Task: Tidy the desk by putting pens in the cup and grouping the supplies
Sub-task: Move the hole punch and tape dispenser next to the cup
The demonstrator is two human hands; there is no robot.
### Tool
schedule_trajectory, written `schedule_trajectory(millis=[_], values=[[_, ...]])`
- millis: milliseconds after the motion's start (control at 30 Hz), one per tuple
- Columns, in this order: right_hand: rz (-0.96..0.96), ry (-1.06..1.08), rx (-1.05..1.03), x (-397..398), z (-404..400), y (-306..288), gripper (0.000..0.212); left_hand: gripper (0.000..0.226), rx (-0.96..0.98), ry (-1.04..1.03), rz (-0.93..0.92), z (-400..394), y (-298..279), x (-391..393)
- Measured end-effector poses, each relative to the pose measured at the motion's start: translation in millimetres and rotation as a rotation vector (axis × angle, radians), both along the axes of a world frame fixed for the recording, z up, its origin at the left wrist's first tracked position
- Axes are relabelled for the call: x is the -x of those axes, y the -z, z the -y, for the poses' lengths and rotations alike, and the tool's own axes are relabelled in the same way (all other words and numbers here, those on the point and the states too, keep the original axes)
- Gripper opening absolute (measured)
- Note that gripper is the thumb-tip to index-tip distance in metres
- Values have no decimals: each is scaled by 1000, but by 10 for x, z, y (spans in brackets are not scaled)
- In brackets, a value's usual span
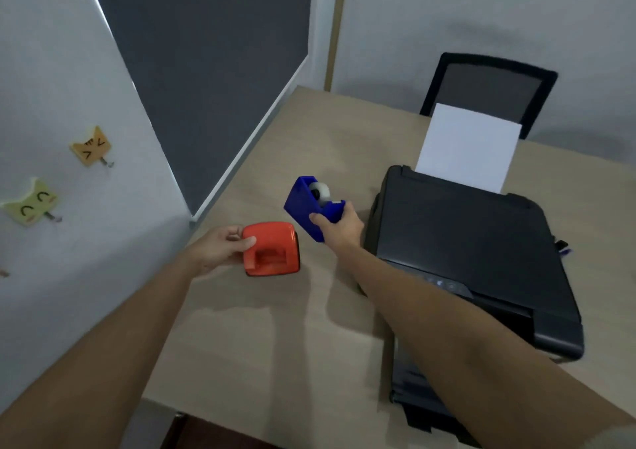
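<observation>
Orange hole punch [272,254] glossy plastic; blue tape dispenser [306,207] plastic; desk [275,345] matt wood-look.

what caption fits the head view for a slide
Left hand grips an orange hole punch, right hand a blue tape dispenser, beside a black printer.

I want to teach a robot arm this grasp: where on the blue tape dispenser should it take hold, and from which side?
Grip the low front end of the blue tape dispenser, across its two flat side walls, coming from the near side as the right hand does. Those walls are parallel and bare there, while the tall back end holds the tape roll, which a grip would likely foul.
</observation>
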State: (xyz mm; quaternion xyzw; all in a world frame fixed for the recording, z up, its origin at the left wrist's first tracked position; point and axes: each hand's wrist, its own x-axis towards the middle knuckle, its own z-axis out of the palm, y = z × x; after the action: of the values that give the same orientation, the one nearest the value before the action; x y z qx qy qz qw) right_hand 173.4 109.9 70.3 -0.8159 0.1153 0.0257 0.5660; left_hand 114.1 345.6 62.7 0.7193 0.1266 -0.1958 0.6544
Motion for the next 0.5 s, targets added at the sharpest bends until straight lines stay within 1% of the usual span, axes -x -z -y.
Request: schedule_trajectory(millis=[67,100,200,300,500], values=[[61,1,-18,-46,99,-293,42,21,26,-3,24,80,-326,-89],[98,7,-25,-58,205,-451,42,22,32,5,41,161,-490,-123],[188,33,-39,-94,597,-851,45,12,54,34,81,446,-906,-214],[239,86,-61,-47,1163,-1139,49,3,67,77,109,900,-1229,-273],[316,195,-74,318,2717,-1414,47,9,100,203,132,2208,-1617,-240]])
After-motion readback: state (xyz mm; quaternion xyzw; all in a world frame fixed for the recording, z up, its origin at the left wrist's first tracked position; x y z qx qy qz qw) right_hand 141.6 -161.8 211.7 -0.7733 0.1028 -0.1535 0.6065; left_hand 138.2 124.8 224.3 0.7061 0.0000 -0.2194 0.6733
